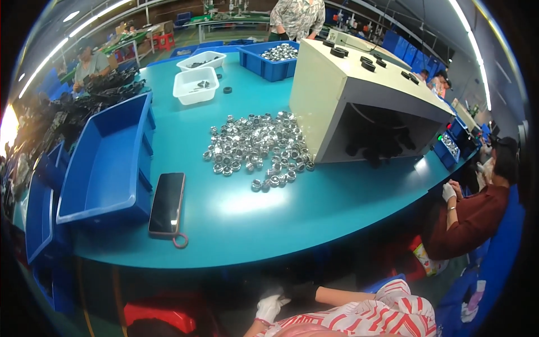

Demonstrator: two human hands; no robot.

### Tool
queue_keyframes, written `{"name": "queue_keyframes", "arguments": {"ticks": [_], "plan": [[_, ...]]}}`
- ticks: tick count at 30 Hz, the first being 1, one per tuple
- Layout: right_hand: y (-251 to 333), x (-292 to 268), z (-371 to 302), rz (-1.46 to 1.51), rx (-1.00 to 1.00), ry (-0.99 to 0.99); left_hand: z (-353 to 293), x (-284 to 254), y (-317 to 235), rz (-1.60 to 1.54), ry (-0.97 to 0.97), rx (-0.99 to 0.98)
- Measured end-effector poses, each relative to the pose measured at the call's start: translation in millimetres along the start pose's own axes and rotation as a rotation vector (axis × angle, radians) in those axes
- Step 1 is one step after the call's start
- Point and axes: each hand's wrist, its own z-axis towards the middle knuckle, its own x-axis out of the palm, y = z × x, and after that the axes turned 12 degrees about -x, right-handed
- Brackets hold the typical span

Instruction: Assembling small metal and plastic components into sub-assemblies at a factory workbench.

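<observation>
My left hand [270,307], in a white glove, is low in front of my body, below the table edge. Its fingers are blurred, and any grip is unclear. Beside it, my right forearm reaches in from the right and ends in a dark shape, perhaps a dark glove, where my right hand [301,292] blends into shadow. Both hands are apart from the tabletop. On the teal table [236,230] lies a loose heap of shiny metal rings [258,140], with several spilling toward the near side. A dark-screened phone [167,203] with a pink loop rests left of them.
A large blue bin [106,163] stands at the left. Two white trays, the nearer [195,87] with small parts, and a blue crate [269,64] of metal pieces sit farther back. A cream box [323,101] carries black rings. A co-worker [477,219] sits at the right.
</observation>
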Motion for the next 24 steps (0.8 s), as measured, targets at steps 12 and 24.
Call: {"name": "queue_keyframes", "arguments": {"ticks": [12, 24], "plan": [[24, -15, 21, 0.551, 0.147, 0.313, 10, -10, 34, 0.013, -0.114, 0.036], [-31, 25, 23, 0.327, 0.111, 0.219, 14, -8, -10, -0.314, -0.074, -0.103]]}}
